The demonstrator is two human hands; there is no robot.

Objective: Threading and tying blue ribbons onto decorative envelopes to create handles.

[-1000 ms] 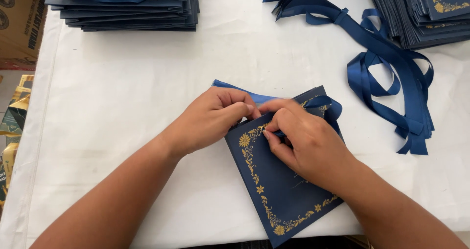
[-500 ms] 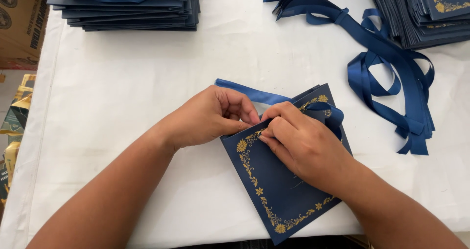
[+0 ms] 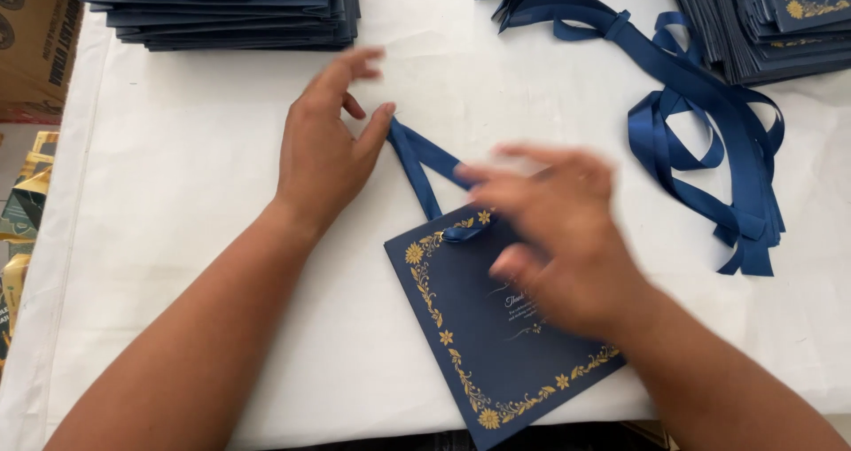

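Observation:
A navy paper bag (image 3: 474, 336) with a gold floral border lies flat near the table's front edge. Its navy ribbon handle (image 3: 424, 163) stretches up and left as a taut loop. My left hand (image 3: 326, 145) is at the loop's far end with fingers spread, and its thumb touches the ribbon. My right hand (image 3: 554, 234) is blurred with motion over the bag's upper right part, its fingers apart and nothing in them. It hides the bag's top right corner.
A stack of flat navy bags (image 3: 222, 12) sits at the back left and another stack (image 3: 771, 17) at the back right. A bundle of loose navy ribbons (image 3: 700, 123) lies at the right. A cardboard box (image 3: 35, 34) stands off the white-covered table's (image 3: 177, 265) left edge.
Both hands have left the bag's top edge. My left hand moved up and left, drawing the ribbon loop out; my right hand opened and swept across the bag.

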